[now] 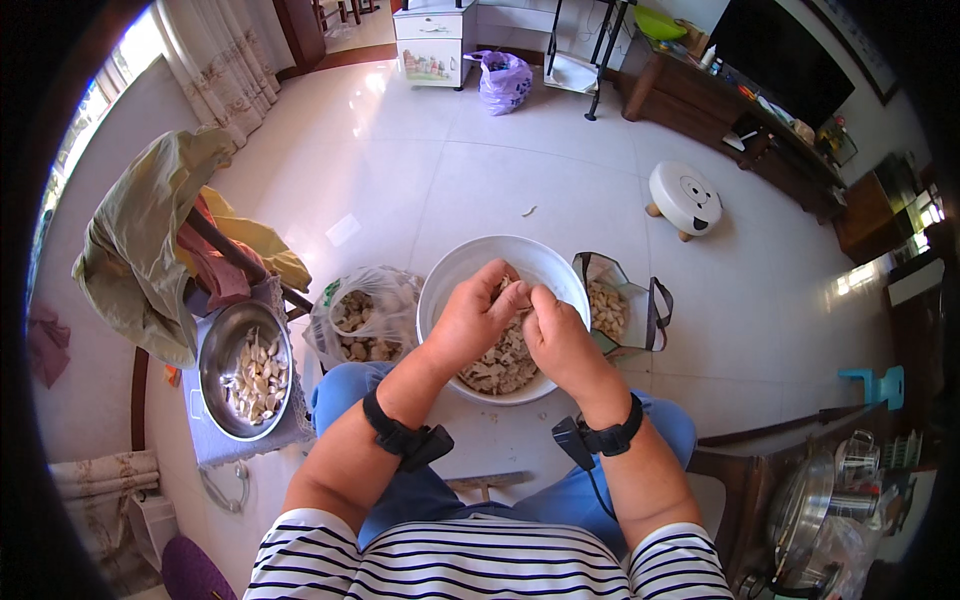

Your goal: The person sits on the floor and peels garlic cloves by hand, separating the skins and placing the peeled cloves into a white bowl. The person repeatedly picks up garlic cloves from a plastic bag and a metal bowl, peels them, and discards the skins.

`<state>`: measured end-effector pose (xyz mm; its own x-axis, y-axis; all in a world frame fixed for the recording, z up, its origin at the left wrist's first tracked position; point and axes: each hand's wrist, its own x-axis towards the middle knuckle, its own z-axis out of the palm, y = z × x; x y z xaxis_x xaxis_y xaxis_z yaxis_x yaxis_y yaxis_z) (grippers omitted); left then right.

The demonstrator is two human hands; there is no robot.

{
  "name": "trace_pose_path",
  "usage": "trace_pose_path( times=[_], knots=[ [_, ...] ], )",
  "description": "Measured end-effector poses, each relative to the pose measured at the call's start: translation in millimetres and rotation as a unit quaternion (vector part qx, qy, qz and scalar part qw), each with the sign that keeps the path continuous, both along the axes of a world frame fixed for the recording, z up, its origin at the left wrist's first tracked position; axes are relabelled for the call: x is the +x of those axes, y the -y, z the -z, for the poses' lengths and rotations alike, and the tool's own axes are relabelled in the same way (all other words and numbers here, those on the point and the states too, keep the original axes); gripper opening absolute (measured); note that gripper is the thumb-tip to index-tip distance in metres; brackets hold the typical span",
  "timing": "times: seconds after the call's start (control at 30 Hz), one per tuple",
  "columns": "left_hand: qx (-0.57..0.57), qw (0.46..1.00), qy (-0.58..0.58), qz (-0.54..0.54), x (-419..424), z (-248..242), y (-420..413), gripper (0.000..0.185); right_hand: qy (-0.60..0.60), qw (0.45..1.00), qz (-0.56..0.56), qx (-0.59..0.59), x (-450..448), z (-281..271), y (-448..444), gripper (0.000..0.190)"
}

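Observation:
Over a white bucket (431, 300) my left hand (478, 309) has its fingers closed round a small piece of garlic, mostly hidden by them. My right hand (559, 330) meets it at the fingertips, thumb and finger pinched together; what it pinches cannot be made out. Pale garlic skins (499, 369) lie in the bucket below both hands. Left of the bucket, a clear plastic bag (319, 330) holds garlic bulbs. To its right, an open fabric bag (637, 319) contains garlic cloves (607, 307). A steel bowl (214, 356) at the far left holds more cloves (259, 379).
The steel bowl rests on a cloth-covered surface (217, 450), beside draped clothes (142, 232). A round white stool (679, 195) stands on the floor at the upper right, and a purple plastic bag (504, 84) by the far cabinet. Metal pots (806, 495) are at the lower right.

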<state>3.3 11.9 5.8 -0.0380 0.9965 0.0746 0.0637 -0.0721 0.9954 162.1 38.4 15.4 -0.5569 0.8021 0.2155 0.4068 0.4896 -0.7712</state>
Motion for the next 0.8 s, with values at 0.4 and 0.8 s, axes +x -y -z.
trace_pose_path(
  times=[0.4, 0.8],
  knots=[
    [-0.001, 1.0, 0.022, 0.004, -5.0, -3.5, 1.7, 0.019, -0.118, 0.985, -0.018, -0.125, 3.5, 9.5, -3.8, 0.018],
    [-0.025, 0.996, 0.076, -0.029, 4.6, -4.3, 4.8, 0.019, -0.21, 0.924, 0.031, -0.318, -2.0, 17.3, -2.5, 0.019]
  ],
)
